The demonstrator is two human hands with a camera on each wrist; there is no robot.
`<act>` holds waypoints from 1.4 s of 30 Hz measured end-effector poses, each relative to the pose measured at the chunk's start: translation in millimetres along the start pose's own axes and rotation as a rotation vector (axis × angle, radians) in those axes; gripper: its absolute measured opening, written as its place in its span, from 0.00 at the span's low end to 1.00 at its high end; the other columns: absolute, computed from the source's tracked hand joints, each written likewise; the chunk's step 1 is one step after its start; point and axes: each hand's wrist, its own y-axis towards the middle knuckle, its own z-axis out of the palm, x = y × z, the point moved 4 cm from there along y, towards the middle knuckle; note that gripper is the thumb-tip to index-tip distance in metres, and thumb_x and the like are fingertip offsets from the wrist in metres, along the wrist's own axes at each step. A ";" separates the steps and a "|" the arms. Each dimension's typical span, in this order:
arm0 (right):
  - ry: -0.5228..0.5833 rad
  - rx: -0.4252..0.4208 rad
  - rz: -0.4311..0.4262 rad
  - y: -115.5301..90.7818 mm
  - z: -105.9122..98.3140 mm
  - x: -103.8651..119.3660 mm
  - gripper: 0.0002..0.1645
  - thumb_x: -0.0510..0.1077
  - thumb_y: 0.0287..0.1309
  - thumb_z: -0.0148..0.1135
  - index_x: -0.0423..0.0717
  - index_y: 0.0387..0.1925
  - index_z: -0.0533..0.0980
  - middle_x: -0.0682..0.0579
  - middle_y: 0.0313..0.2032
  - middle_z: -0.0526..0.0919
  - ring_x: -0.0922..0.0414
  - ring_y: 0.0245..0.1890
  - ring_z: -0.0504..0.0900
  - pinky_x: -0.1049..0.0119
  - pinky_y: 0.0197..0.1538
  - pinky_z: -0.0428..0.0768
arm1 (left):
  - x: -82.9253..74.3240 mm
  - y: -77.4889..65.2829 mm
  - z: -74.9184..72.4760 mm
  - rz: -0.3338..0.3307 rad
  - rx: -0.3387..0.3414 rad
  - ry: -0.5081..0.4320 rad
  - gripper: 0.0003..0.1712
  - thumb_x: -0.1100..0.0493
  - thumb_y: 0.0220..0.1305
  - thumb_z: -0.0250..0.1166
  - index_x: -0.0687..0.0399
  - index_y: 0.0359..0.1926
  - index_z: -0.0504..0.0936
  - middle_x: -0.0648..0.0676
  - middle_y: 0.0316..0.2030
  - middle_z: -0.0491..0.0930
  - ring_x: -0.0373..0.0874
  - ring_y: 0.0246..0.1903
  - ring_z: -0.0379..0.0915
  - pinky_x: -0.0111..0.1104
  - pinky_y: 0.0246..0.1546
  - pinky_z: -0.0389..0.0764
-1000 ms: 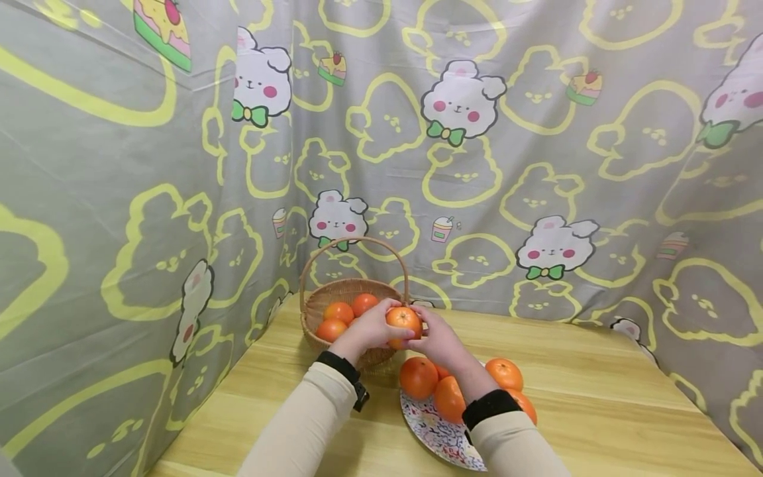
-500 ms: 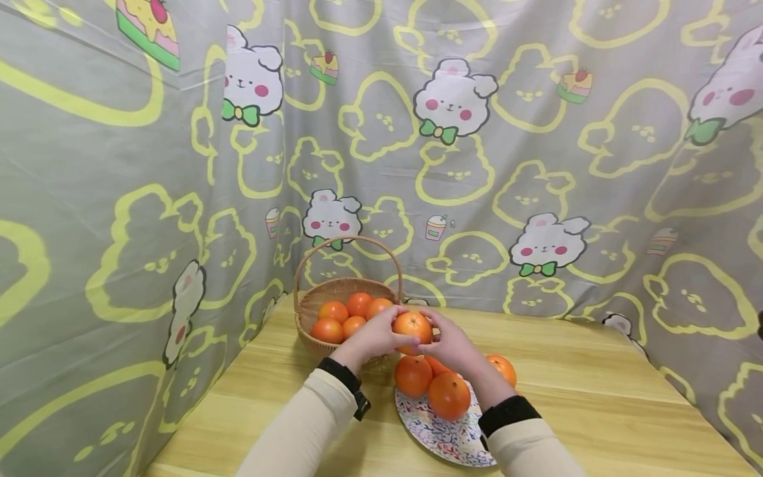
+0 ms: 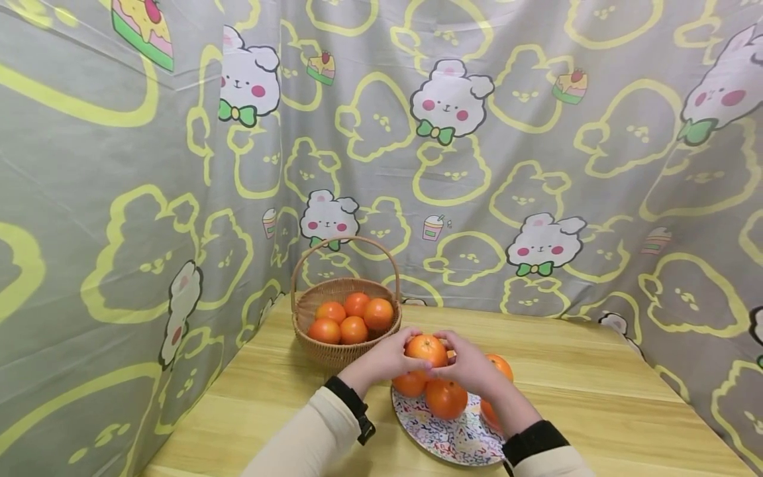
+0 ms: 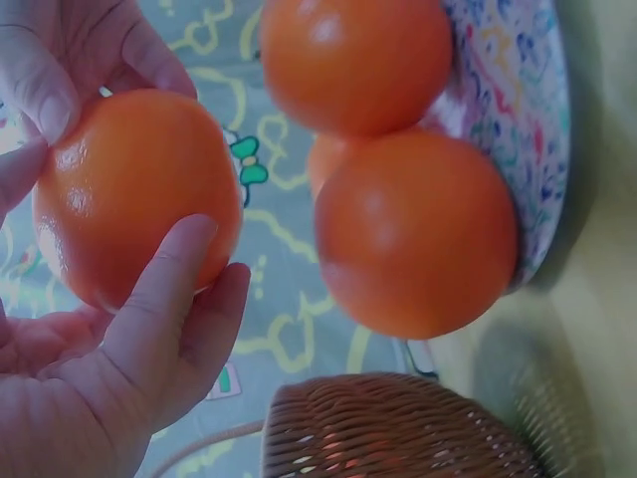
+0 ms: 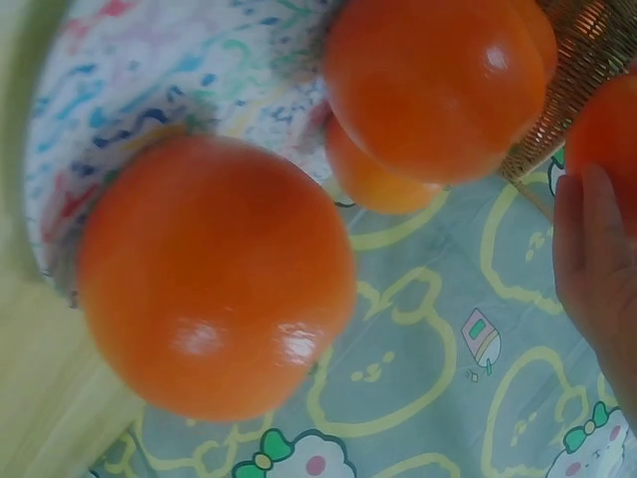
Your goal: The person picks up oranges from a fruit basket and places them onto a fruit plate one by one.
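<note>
Both hands hold one orange between them, raised over the far left part of a patterned plate. My left hand grips its left side, thumb across the near face. From the right, my right hand curls fingers and thumb round it. Close up in the left wrist view, the held orange looks smooth and shiny, with the left thumb pressed on its skin. More oranges sit on the plate just below; the right forearm partly covers those at the plate's right side.
A wicker basket with a tall arched handle stands at the back left, several oranges inside. The wooden table stretches to the right of the plate. A grey cartoon-print curtain encloses the back and sides.
Both hands have carried the orange from beside the basket's right rim rightward and nearer, over the plate. The basket's oranges now show fully. The head view has shifted slightly.
</note>
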 end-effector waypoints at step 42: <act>-0.359 0.023 -0.205 -29.8 31.7 -19.4 0.33 0.47 0.32 0.76 0.41 0.44 0.75 0.50 0.40 0.75 0.55 0.41 0.72 0.53 0.44 0.73 | 41.5 -20.5 44.5 -0.099 0.041 -0.023 0.28 0.60 0.39 0.76 0.49 0.44 0.74 0.50 0.33 0.75 0.43 0.28 0.71 0.34 0.22 0.74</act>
